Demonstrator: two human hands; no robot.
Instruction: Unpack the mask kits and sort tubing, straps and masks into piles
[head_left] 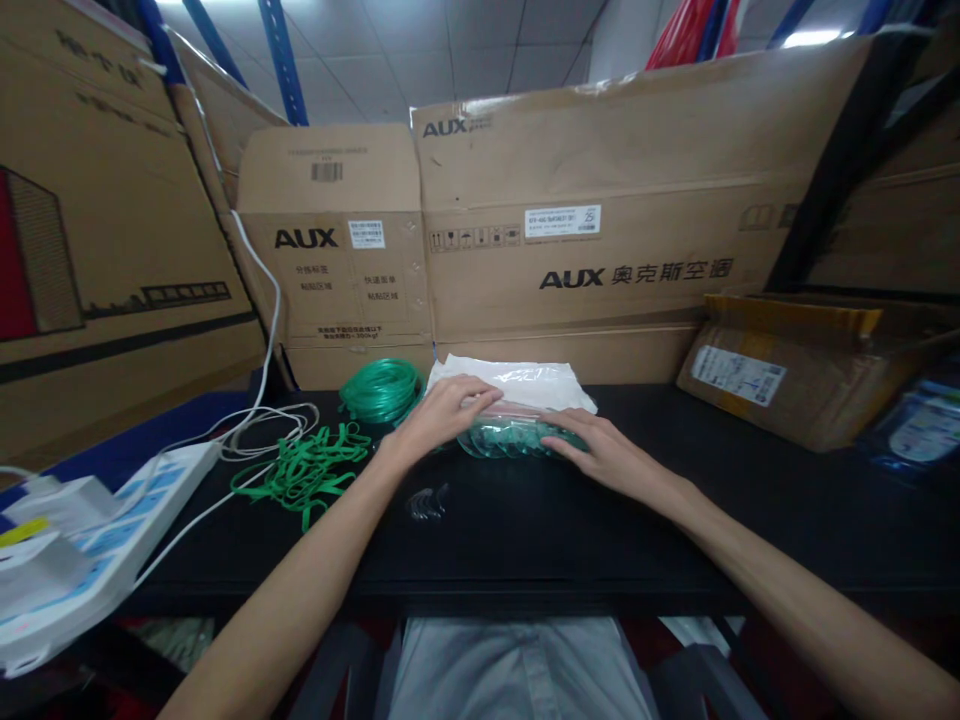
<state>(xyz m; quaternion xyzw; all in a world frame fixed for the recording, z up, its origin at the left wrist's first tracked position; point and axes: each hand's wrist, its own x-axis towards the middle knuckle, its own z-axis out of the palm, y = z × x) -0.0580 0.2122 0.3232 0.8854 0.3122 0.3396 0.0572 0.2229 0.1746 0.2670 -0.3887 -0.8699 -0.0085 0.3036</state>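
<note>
A clear plastic bag (pixel 504 436) with green tubing inside lies on the black table (pixel 525 530). My left hand (pixel 442 410) pinches the bag's top edge at its left end, fingers closed on the plastic. My right hand (pixel 596 450) lies flat on the bag's right side, fingers stretched out and pressing down. A stack of white plastic bags (pixel 517 380) sits right behind it.
A coil of green tubing (pixel 381 390) and loose green straps (pixel 307 470) lie to the left, with a small clear plastic piece (pixel 427 502) in front. A white power strip (pixel 112 540) with cables is at far left. Cardboard boxes (pixel 585 250) wall the back; a parcel (pixel 780 370) sits at right.
</note>
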